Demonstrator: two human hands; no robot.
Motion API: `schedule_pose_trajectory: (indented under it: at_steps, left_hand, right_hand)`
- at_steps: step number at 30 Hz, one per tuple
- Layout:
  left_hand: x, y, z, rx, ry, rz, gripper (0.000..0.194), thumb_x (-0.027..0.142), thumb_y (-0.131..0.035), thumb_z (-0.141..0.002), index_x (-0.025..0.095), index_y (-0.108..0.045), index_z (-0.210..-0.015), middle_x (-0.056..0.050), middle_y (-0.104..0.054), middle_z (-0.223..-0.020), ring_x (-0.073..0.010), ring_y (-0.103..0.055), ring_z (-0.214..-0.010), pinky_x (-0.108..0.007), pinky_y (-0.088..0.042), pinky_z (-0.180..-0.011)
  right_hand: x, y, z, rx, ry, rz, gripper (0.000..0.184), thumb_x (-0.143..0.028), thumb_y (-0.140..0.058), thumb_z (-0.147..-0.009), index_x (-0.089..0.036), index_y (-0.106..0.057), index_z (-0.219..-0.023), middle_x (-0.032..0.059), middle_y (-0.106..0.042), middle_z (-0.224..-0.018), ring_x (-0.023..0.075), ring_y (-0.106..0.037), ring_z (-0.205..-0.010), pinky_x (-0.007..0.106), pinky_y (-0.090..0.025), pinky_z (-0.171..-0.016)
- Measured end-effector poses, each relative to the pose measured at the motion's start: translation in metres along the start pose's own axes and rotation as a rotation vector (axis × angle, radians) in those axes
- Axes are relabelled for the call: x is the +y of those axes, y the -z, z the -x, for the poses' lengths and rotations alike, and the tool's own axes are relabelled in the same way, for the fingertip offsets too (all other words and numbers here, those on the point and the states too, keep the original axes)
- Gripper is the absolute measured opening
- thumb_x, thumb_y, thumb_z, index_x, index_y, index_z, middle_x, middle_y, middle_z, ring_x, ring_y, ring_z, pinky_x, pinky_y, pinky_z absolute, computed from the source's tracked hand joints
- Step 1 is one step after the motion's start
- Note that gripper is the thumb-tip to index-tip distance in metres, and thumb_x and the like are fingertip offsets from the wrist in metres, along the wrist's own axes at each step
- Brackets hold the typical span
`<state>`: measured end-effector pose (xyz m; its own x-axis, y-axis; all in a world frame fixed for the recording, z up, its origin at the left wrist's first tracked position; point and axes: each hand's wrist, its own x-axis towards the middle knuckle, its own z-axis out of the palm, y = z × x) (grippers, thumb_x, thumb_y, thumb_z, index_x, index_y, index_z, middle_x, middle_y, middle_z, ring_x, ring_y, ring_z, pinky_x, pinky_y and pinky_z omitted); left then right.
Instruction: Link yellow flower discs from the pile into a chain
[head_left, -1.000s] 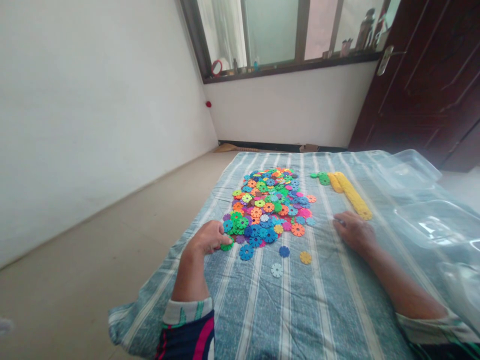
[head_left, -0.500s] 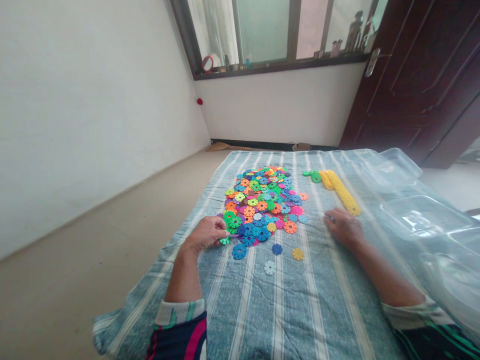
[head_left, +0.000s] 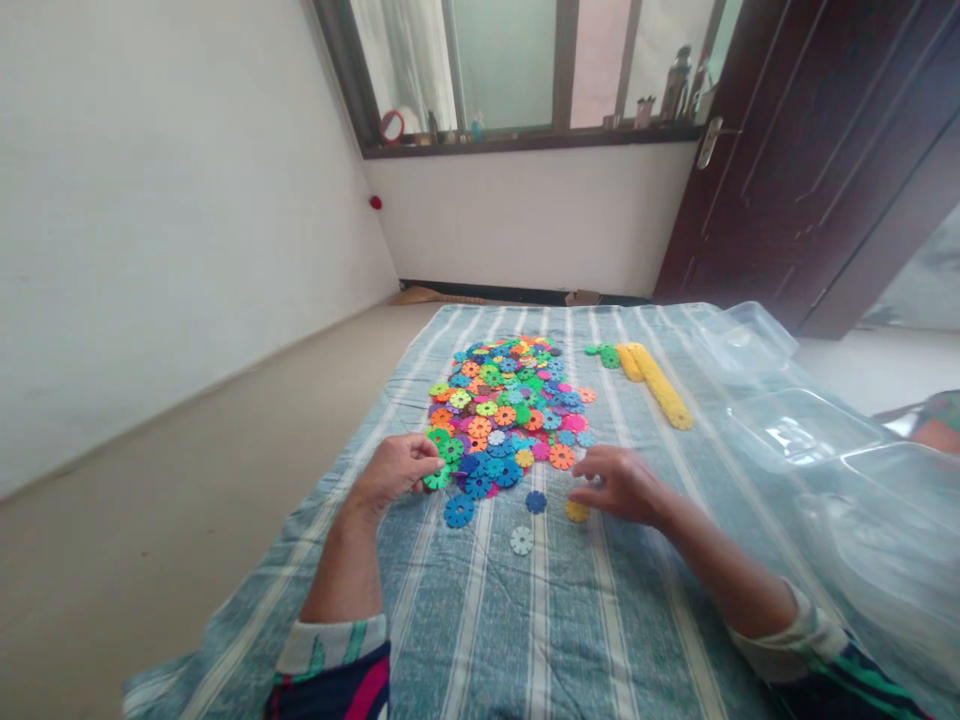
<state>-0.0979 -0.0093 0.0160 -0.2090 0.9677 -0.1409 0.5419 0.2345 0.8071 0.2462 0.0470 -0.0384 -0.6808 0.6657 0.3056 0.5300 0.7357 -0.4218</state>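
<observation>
A pile of colourful notched plastic discs (head_left: 495,410) lies on the striped cloth. At the pile's near left edge, my left hand (head_left: 396,470) has thumb and fingers pinched beside green discs (head_left: 442,447); what sits in the pinch, if anything, is hidden. My right hand (head_left: 619,484) is right of the pile, thumb and fingers apart, its thumb over a yellow disc (head_left: 577,512) that it partly covers. Loose near the hands lie a dark blue disc (head_left: 535,502), a pale disc (head_left: 522,541) and a larger blue disc (head_left: 460,510).
Behind my right hand lies a row of joined yellow discs (head_left: 660,388) with green discs (head_left: 609,356) at its far end. Clear plastic containers (head_left: 806,425) stand along the right side of the striped cloth (head_left: 577,640). A dark red door (head_left: 787,150) and a window sill are beyond.
My right hand has moved left, from beside the yellow row to the loose yellow disc, and its fingers have spread. My left hand stays at the pile's edge. The whole view has shifted slightly.
</observation>
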Motion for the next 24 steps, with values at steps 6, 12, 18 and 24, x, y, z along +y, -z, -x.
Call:
schedule_pose_trajectory:
  at_steps: [6,12,18,24]
  left_hand:
    - [-0.007,0.0,-0.003,-0.069,0.019,-0.009,0.025,0.037,-0.068,-0.056,0.017,-0.059,-0.07,0.006,-0.056,-0.049,-0.0091,-0.048,-0.039,-0.021,-0.033,-0.042]
    - [-0.008,0.002,-0.003,-0.061,0.042,0.026,0.025,0.037,-0.067,-0.058,0.017,-0.059,-0.071,0.005,-0.055,-0.047,-0.0092,-0.047,-0.038,-0.02,-0.032,-0.04]
    - [-0.006,-0.003,-0.007,0.029,0.053,0.107,0.033,0.04,-0.07,-0.055,0.016,-0.06,-0.075,0.004,-0.057,-0.049,-0.0091,-0.048,-0.039,-0.02,-0.032,-0.039]
    - [-0.007,-0.015,-0.016,0.03,0.036,0.164,0.038,0.045,-0.071,-0.054,0.016,-0.061,-0.077,0.004,-0.055,-0.046,-0.0088,-0.047,-0.038,-0.018,-0.031,-0.039]
  right_hand:
    - [-0.024,0.005,-0.004,-0.244,0.046,0.082,0.015,-0.034,-0.073,-0.077,-0.021,-0.068,-0.073,0.0007,-0.062,-0.078,0.0127,-0.054,-0.073,0.024,-0.031,-0.062]
    - [-0.031,0.004,-0.008,-0.284,-0.093,0.112,0.012,-0.029,-0.074,-0.074,-0.02,-0.066,-0.072,-0.0006,-0.061,-0.078,0.012,-0.05,-0.071,0.024,-0.026,-0.059]
    - [-0.033,0.005,-0.012,-0.27,-0.251,-0.031,0.012,-0.023,-0.076,-0.067,-0.02,-0.065,-0.068,-0.0043,-0.058,-0.065,0.0094,-0.047,-0.062,0.022,-0.027,-0.057]
    - [-0.016,0.008,-0.011,-0.239,-0.32,-0.353,0.003,-0.014,-0.065,-0.066,-0.017,-0.066,-0.066,-0.0056,-0.055,-0.057,0.0085,-0.048,-0.056,0.02,-0.034,-0.055]
